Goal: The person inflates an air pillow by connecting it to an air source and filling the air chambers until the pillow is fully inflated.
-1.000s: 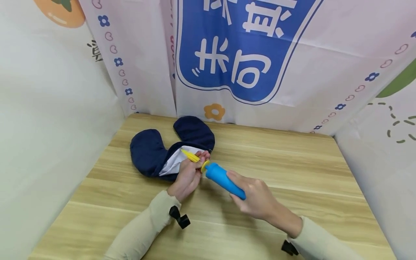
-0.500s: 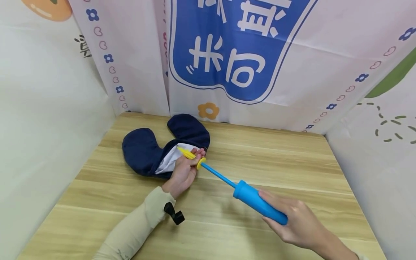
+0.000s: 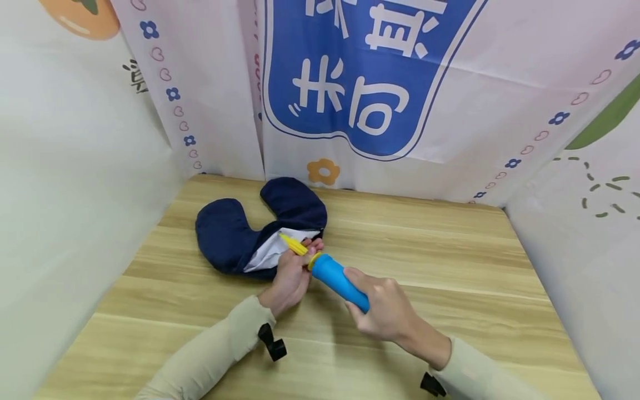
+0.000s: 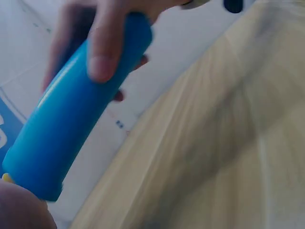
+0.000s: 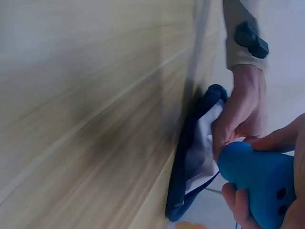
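A navy U-shaped neck pillow (image 3: 220, 236) lies on the table, its opening spread to show a white inside (image 3: 266, 253). My left hand (image 3: 291, 280) is at that opening and holds the yellow nozzle end (image 3: 295, 244) of a hand air pump. The nozzle's tip points over the white part; I cannot tell whether it touches. My right hand (image 3: 387, 308) grips the blue pump body (image 3: 337, 278), which is pushed up close to the left hand. In the left wrist view, the right thumb presses along the blue body (image 4: 71, 114). In the right wrist view, the pump hides part of the left hand (image 5: 243, 105).
The wooden table (image 3: 425, 239) runs back to a printed cloth wall (image 3: 225, 83), with pale side walls left and right. Black straps (image 3: 272, 344) are on both sleeves.
The blue pump body was drawn back to the lower right half a second ago, baring a thin blue rod. Now my right hand has pushed it up against the left hand again, covering the rod.
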`<action>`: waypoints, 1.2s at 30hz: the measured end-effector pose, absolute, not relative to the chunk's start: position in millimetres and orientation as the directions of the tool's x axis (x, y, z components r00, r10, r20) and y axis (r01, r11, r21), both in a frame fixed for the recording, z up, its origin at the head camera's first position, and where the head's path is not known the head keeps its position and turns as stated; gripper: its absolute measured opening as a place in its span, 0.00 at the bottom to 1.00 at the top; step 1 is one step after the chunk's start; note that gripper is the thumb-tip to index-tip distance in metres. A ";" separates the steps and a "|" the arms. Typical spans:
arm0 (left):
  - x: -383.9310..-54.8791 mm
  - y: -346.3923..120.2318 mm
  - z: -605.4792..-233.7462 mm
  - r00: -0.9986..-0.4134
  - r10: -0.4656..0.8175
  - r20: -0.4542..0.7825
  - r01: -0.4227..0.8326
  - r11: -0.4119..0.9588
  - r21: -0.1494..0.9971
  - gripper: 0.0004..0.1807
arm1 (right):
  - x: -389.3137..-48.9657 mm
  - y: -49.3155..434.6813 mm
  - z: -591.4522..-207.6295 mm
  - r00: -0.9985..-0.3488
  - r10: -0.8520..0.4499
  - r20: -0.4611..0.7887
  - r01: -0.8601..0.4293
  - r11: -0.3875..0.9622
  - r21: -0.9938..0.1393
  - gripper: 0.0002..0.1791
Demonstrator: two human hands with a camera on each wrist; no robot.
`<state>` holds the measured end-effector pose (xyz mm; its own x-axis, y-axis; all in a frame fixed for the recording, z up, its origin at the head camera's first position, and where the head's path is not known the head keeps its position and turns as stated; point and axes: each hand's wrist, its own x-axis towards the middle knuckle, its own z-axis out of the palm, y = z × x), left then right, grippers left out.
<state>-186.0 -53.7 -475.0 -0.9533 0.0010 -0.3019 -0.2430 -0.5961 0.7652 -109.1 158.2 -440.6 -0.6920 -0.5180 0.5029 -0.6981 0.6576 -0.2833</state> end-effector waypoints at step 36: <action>-183.1 -49.7 -466.4 -0.958 0.042 -0.284 -0.255 -0.576 0.776 0.25 | -103.6 158.3 -431.4 -0.698 -0.492 0.519 -0.687 0.665 -0.293 0.34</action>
<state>-183.1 -49.7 -466.4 -0.9580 0.0418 -0.2838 -0.2552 -0.5765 0.7763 -103.6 158.3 -431.4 -0.6984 -0.4923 0.5194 -0.6868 0.6651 -0.2931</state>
